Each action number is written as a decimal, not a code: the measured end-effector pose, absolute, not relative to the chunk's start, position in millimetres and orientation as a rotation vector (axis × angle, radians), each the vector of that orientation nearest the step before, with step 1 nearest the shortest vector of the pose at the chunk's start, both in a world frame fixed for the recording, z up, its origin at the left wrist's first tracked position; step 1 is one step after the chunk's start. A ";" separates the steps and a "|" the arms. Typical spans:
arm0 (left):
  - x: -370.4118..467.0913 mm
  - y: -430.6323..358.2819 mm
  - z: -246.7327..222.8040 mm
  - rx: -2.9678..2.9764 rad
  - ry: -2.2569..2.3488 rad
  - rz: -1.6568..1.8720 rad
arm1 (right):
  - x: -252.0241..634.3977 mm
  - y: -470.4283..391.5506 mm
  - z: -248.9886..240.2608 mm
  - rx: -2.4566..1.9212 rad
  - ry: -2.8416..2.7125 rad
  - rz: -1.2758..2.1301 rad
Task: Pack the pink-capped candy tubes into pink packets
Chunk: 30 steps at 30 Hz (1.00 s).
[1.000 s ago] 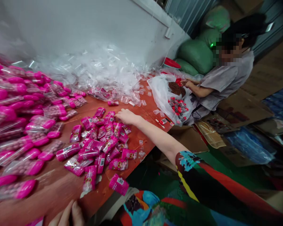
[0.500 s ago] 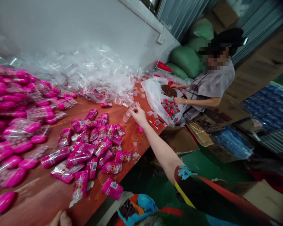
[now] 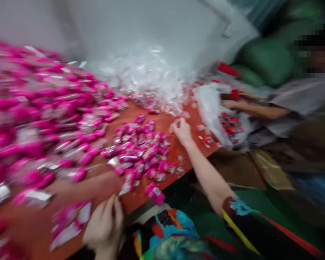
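My right hand (image 3: 182, 130) reaches over the red-brown table (image 3: 97, 180), its fingers pinched beside small clear plastic pieces (image 3: 169, 108); anything between the fingertips is too blurred to make out. My left hand (image 3: 105, 220) is near the table's front edge with curled fingers, and what it may hold is hidden. Between the hands lies a pile of small pink printed packets (image 3: 141, 148), with one packet (image 3: 155, 194) at the edge. Flat pink and white wrappers (image 3: 70, 222) lie left of my left hand.
Pink-capped clear containers (image 3: 43, 119) are heaped at the left. Clear plastic (image 3: 151, 76) is piled against the wall. At the right, another person's arm (image 3: 265, 109) reaches over a white bag (image 3: 208, 104) with red items (image 3: 230, 126).
The view has turned left and blurred. My left hand has come further into view, and the flat wrappers now show. My right hand remains near the clear pieces, its fingers still together.
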<state>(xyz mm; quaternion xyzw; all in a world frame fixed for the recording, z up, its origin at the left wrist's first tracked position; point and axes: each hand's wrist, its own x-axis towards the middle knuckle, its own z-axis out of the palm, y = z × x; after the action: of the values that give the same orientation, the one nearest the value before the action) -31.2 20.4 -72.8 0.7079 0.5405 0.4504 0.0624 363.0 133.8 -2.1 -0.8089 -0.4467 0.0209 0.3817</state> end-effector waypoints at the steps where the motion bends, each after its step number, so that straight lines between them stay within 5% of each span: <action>1: -27.0 16.0 -65.0 2.244 1.641 1.363 | 364.8 131.6 -2.4 -2.059 -1.133 0.084; 14: -30.9 6.4 -36.0 2.135 1.622 1.282 | 404.2 124.9 -31.4 -2.199 -0.988 -0.085; 21: -113.4 59.2 -0.4 1.832 2.130 1.323 | 411.5 129.0 -38.6 -2.036 -1.314 -0.356; 26: -127.9 95.5 -6.8 1.806 2.253 1.017 | 365.9 126.6 -10.7 -1.899 -1.429 -0.623; 30: -127.4 118.9 -8.3 1.612 2.319 0.772 | 274.4 115.7 8.3 -1.534 -1.646 -0.360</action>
<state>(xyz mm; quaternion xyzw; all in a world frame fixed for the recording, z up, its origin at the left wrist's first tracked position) -127.4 118.9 -8.3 0.5474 0.7875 0.2623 0.1069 274.4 115.7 8.3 -0.6116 -0.6560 -0.1435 0.4183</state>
